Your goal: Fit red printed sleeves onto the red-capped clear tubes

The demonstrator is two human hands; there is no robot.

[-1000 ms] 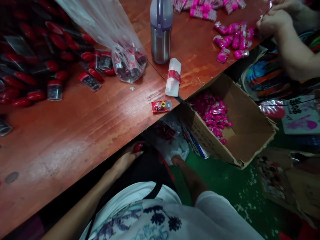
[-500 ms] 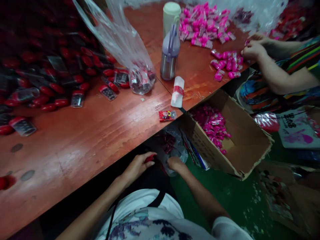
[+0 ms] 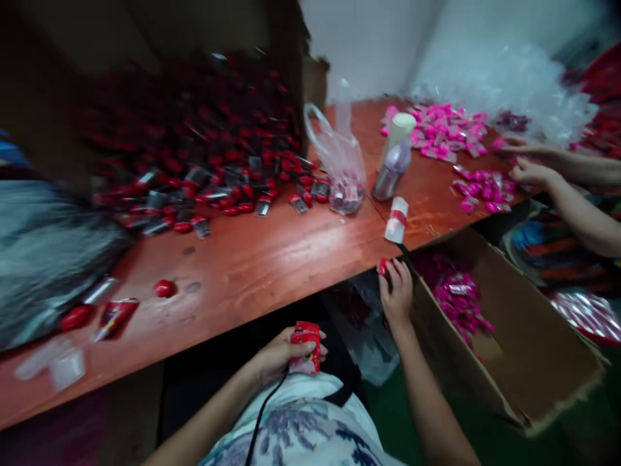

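My left hand [image 3: 295, 353] is closed on a small stack of red printed packets [image 3: 306, 333], held over my lap below the table edge. My right hand [image 3: 398, 288] is at the front edge of the table, its fingers curled on a small glossy red piece [image 3: 385, 266]; most of that piece is hidden by the fingers. Beyond it on the table lies a white roll with a red band [image 3: 396, 220]. Under the edge, between my hands, hangs a clear plastic bag [image 3: 371, 340] with dark red contents.
A large heap of red-capped clear containers [image 3: 233, 188] spreads over the back left. A tied bag [image 3: 347, 191], a lilac bottle [image 3: 392, 171] and pink packets [image 3: 446, 129] stand farther right. A cardboard box [image 3: 538, 356] is at my right. A co-worker's hands [image 3: 531, 171] reach over the table.
The view has swung left. My right hand has risen from the plastic bag to the table edge, where a red packet lay. My left hand has come nearer my lap, its red packets now plainly visible.
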